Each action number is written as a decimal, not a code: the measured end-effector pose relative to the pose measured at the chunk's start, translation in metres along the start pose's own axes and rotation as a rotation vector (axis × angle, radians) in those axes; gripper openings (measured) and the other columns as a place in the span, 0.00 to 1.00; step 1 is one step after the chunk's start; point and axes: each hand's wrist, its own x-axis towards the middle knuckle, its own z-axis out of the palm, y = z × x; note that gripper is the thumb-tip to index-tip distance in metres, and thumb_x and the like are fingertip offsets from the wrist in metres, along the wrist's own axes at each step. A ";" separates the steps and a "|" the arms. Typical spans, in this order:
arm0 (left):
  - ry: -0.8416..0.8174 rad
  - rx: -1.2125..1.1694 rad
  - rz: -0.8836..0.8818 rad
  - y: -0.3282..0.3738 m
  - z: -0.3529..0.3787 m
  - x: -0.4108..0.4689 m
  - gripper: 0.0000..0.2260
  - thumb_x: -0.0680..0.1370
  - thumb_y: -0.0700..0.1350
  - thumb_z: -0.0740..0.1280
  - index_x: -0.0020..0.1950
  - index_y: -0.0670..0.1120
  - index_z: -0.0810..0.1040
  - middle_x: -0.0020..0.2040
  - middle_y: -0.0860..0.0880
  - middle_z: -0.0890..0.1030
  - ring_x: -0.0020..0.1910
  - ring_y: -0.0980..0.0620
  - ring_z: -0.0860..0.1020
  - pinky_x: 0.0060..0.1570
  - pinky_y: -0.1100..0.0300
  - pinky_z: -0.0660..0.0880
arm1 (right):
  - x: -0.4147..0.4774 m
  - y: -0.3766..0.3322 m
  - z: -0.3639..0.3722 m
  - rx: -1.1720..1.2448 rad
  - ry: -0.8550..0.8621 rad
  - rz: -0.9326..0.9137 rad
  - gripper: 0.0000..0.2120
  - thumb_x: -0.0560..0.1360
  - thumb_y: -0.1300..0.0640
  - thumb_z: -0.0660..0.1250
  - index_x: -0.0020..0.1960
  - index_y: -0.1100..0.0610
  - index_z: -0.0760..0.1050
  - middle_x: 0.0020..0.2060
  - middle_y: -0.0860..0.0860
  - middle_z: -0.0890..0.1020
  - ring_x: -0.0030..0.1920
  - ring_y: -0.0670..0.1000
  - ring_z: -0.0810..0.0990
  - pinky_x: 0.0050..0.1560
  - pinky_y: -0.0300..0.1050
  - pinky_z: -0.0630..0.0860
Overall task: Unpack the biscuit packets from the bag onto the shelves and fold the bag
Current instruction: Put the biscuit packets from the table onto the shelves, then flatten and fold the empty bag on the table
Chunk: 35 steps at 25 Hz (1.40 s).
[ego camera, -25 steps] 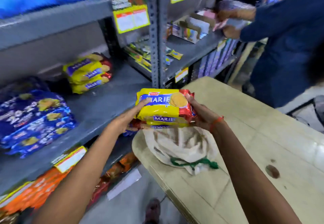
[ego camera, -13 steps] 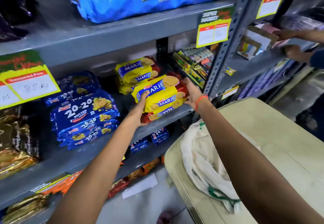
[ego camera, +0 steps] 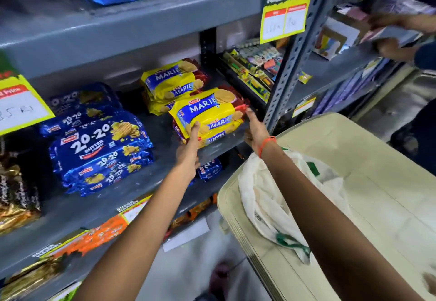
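A stack of yellow Marie biscuit packets (ego camera: 207,116) rests on the front of the grey middle shelf (ego camera: 162,135). My left hand (ego camera: 188,152) grips its left end, thumb on the front. My right hand (ego camera: 254,128), with an orange wrist thread, presses against its red right end. Just behind stands another stack of Marie packets (ego camera: 172,81). The white bag (ego camera: 266,197) with green handles lies crumpled and flat on the beige table (ego camera: 368,182), under my right forearm.
Blue 20-20 packets (ego camera: 101,145) are stacked left of the Marie packets. Price tags hang from the shelf edges. Orange packets (ego camera: 103,232) fill the shelf below. Another person's hands (ego camera: 398,22) work at the neighbouring rack on the right, beyond a grey upright post (ego camera: 295,57).
Both hands carried the Marie stack from above the bag leftward and forward onto the middle shelf. The bag stayed on the table and has sagged flat.
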 end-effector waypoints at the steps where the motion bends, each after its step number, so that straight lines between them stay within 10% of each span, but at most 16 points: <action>1: 0.038 -0.013 -0.007 -0.015 0.007 -0.005 0.26 0.67 0.67 0.68 0.52 0.48 0.75 0.53 0.47 0.77 0.50 0.47 0.76 0.45 0.55 0.75 | -0.008 0.011 -0.011 0.003 -0.001 0.021 0.17 0.74 0.43 0.64 0.36 0.54 0.68 0.29 0.52 0.69 0.29 0.49 0.68 0.33 0.42 0.66; 8: -0.066 0.255 -0.041 -0.100 0.077 -0.020 0.31 0.70 0.55 0.72 0.66 0.37 0.70 0.64 0.40 0.76 0.59 0.41 0.77 0.35 0.57 0.77 | -0.049 0.070 -0.128 -0.454 -0.026 0.020 0.09 0.76 0.51 0.65 0.42 0.56 0.76 0.42 0.57 0.79 0.42 0.55 0.78 0.39 0.39 0.72; 12: -0.097 0.834 0.084 -0.132 0.108 -0.009 0.36 0.71 0.53 0.73 0.71 0.36 0.64 0.71 0.37 0.68 0.68 0.38 0.69 0.63 0.48 0.71 | -0.066 0.123 -0.229 -0.979 0.311 0.057 0.21 0.74 0.51 0.67 0.62 0.62 0.74 0.60 0.64 0.77 0.61 0.62 0.75 0.61 0.49 0.70; 18: -0.079 1.365 0.213 -0.142 0.104 0.015 0.32 0.71 0.47 0.73 0.70 0.40 0.64 0.70 0.37 0.68 0.66 0.37 0.71 0.60 0.48 0.73 | -0.079 0.181 -0.260 -0.927 0.414 0.096 0.26 0.74 0.50 0.67 0.67 0.60 0.66 0.62 0.65 0.74 0.63 0.64 0.72 0.61 0.53 0.70; 25: -0.144 1.065 0.269 -0.115 0.095 0.031 0.21 0.77 0.43 0.61 0.67 0.32 0.69 0.66 0.34 0.73 0.64 0.36 0.74 0.62 0.46 0.73 | -0.069 0.166 -0.249 -0.766 0.661 0.119 0.15 0.79 0.58 0.54 0.61 0.64 0.70 0.61 0.66 0.75 0.62 0.65 0.73 0.61 0.53 0.71; 29: -0.249 0.879 0.267 -0.100 0.093 0.025 0.20 0.76 0.42 0.62 0.64 0.33 0.70 0.64 0.35 0.75 0.62 0.37 0.75 0.60 0.48 0.74 | -0.081 0.144 -0.264 -0.593 0.791 0.037 0.25 0.78 0.41 0.56 0.54 0.64 0.73 0.55 0.66 0.80 0.55 0.65 0.78 0.53 0.53 0.74; 35: -0.465 1.450 0.631 -0.060 0.106 -0.004 0.18 0.70 0.41 0.72 0.57 0.37 0.76 0.55 0.38 0.80 0.55 0.41 0.79 0.48 0.51 0.75 | -0.121 0.135 -0.306 -1.093 0.808 0.023 0.15 0.77 0.55 0.58 0.60 0.62 0.68 0.52 0.66 0.81 0.51 0.65 0.80 0.47 0.52 0.75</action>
